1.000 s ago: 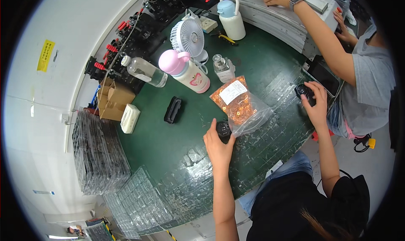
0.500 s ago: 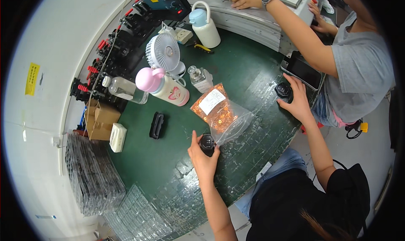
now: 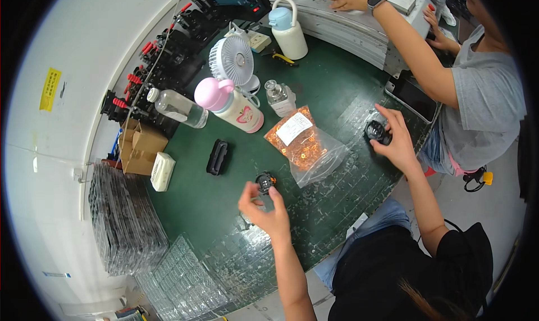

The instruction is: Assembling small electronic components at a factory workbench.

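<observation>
On the green table, a round black housing [image 3: 265, 182] with a bit of orange at its edge lies at the fingertips of my left hand [image 3: 268, 215]. That hand's fingers are spread and slightly blurred, with the thumb at the housing's lower edge. Farther right, my right hand [image 3: 400, 146] has its thumb and fingers around a second round black housing [image 3: 375, 130], close to the table's surface. Between the hands lies a clear plastic bag [image 3: 323, 161] of small orange parts with a white label. A black oblong tray [image 3: 217, 157] sits left of the left hand.
A pink-topped bottle [image 3: 236, 112], a white fan [image 3: 233, 60], a glass bottle [image 3: 279, 98] and a white jug [image 3: 290, 37] stand beyond. Stacked clear trays [image 3: 126, 220] are at left. A co-worker's arm [image 3: 418, 54] reaches across at right, near a phone [image 3: 412, 99].
My left hand has loosened from around its housing, which now shows an orange edge. My right hand stays at its housing. The whole view has shifted slightly.
</observation>
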`<state>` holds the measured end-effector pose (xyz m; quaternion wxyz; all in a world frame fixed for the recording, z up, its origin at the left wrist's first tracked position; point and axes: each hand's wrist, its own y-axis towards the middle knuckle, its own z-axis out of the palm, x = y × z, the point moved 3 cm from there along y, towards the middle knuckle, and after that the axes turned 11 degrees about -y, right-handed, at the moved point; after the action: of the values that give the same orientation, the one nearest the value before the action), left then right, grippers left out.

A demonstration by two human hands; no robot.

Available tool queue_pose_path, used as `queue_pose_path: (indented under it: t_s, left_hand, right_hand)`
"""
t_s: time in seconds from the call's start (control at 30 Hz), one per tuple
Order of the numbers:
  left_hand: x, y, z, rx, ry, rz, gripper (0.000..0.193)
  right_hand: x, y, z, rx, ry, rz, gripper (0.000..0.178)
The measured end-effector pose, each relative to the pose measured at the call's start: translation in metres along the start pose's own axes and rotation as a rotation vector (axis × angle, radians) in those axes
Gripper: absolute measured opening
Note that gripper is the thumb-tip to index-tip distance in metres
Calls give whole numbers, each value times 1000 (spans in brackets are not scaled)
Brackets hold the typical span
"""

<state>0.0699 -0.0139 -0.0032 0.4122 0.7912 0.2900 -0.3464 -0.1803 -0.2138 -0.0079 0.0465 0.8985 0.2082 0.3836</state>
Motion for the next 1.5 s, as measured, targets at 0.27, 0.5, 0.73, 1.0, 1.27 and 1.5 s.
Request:
queue_pose_path:
  t_s: [0.27, 0.5, 0.73, 1.0, 1.27, 1.5]
  left_hand:
    - [-13, -31, 36, 525, -953, -458, 25]
    - [15, -7, 16, 65, -950, -582, 11]
    - [20, 0, 20, 82, -983, -627, 14]
    - [36, -11, 14, 281, -900, -582, 17]
    - [77, -23, 87, 380, -1112, -170, 14]
    - [45, -19, 71, 586, -1186, -404, 15]
  right_hand:
    - [98, -54, 35, -57, 156, -746, 65]
    - [90, -40, 54, 88, 205, -555, 31]
    - [73, -14, 92, 139, -201, -541, 13]
    - [53, -20, 137, 216, -248, -524, 29]
    - [18, -4, 147, 374, 146, -432, 20]
    - [130, -39, 72, 50, 124, -709, 12]
